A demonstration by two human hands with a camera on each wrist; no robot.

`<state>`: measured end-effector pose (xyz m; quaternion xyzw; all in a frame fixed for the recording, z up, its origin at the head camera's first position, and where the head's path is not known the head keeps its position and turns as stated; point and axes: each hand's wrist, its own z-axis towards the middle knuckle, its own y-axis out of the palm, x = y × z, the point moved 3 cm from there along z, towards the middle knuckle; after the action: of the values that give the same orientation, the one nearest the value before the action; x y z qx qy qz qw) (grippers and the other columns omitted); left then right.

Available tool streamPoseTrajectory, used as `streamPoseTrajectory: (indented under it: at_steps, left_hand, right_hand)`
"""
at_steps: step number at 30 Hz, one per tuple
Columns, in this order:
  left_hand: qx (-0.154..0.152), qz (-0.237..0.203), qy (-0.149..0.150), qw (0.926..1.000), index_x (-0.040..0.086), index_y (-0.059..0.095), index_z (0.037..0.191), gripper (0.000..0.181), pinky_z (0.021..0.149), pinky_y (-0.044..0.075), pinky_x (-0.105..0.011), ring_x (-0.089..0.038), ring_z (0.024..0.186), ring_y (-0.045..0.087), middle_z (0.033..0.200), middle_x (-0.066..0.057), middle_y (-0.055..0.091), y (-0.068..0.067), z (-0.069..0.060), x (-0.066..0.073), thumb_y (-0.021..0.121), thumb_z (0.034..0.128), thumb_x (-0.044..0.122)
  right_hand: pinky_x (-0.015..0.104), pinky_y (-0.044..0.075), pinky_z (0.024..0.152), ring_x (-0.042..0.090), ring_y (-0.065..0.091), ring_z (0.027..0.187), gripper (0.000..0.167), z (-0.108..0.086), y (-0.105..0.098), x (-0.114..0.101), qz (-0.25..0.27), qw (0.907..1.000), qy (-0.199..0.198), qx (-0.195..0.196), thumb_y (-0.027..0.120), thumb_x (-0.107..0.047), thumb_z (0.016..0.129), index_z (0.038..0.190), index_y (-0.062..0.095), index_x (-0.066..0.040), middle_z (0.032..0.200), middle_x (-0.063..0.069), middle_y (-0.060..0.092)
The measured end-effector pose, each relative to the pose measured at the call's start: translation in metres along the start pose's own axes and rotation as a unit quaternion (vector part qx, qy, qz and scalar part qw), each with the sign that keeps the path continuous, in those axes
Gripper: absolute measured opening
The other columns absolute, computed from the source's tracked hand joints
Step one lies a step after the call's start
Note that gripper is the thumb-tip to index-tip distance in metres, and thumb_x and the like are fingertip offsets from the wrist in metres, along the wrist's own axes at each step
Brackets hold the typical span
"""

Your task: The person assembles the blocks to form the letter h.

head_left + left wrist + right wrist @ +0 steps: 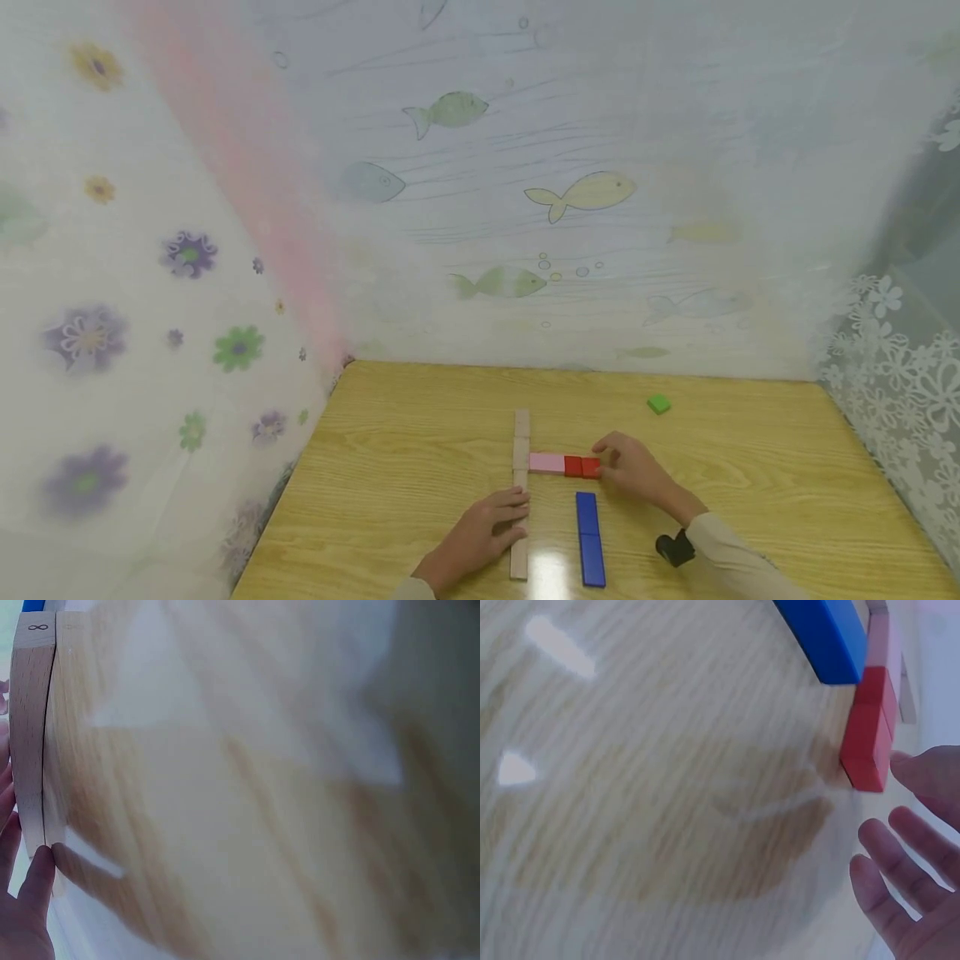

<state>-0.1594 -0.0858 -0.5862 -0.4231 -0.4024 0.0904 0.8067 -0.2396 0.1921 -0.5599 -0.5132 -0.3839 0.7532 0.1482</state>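
Note:
A straight column of plain wooden blocks (519,562) lies on the table, with a pink block (547,462) and two red blocks (590,467) branching off its right side in a row. My left hand (486,527) rests against the lower part of the column, fingers loosely bent; the left wrist view shows its fingertips touching the wooden block (31,712). At the outer end of the red blocks is my right hand (633,471). In the right wrist view its fingers spread apart, the thumb beside the last red block (866,746); whether it touches is unclear.
Two blue blocks (590,537) lie end to end right of the column, below the red ones. Farther back on the right is a green block (658,404). The wooden table (405,408) is bounded by patterned curtains (480,233) at the back and sides.

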Motion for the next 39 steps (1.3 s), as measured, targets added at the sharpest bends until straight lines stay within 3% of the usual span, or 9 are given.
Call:
streamPoseTrajectory:
  at_steps: [9,18,26,39]
  left_hand:
    - [0.004,-0.005,0.003,1.0000,0.004,0.065,0.119,0.033,0.104,0.040,-0.038,-0.023,0.128,0.046,0.133,-0.006,0.055,0.000,0.000,0.001,0.063,0.0921,0.022]
    - [0.003,-0.001,-0.001,1.0000,0.004,0.065,0.119,0.033,0.104,0.040,-0.038,-0.022,0.128,0.046,0.133,-0.005,0.055,-0.001,0.001,0.002,0.064,0.0916,0.022]
    - [0.000,-0.008,-0.007,0.9999,0.004,0.064,0.120,0.033,0.104,0.040,-0.039,-0.023,0.128,0.046,0.133,-0.005,0.055,-0.002,0.001,0.003,0.063,0.0922,0.022]
    - [0.001,-0.016,-0.005,0.9999,0.003,0.064,0.120,0.033,0.104,0.041,-0.038,-0.024,0.128,0.046,0.133,-0.006,0.055,-0.001,0.000,0.002,0.063,0.0926,0.022]
  right_hand:
    - [0.026,0.053,0.060,0.023,0.060,0.075,0.023,-0.002,-0.018,0.003,0.005,0.9995,-0.015,0.029,0.070,0.004,0.078,0.100,0.064,0.002,0.097,0.014,0.063]
    - [0.025,0.050,0.059,0.019,0.058,0.074,0.024,0.000,-0.032,0.007,-0.024,0.9990,-0.004,0.038,0.071,0.003,0.078,0.101,0.065,0.001,0.098,0.012,0.063]
    - [0.047,0.054,0.073,0.037,0.059,0.092,0.027,0.002,-0.044,0.009,-0.038,0.9975,0.008,0.059,0.072,0.003,0.078,0.103,0.064,0.003,0.103,0.014,0.062]
    - [0.049,0.053,0.070,0.040,0.059,0.089,0.026,0.005,-0.059,0.029,-0.055,0.9936,0.028,0.095,0.070,0.003,0.078,0.104,0.064,0.004,0.106,0.022,0.061]
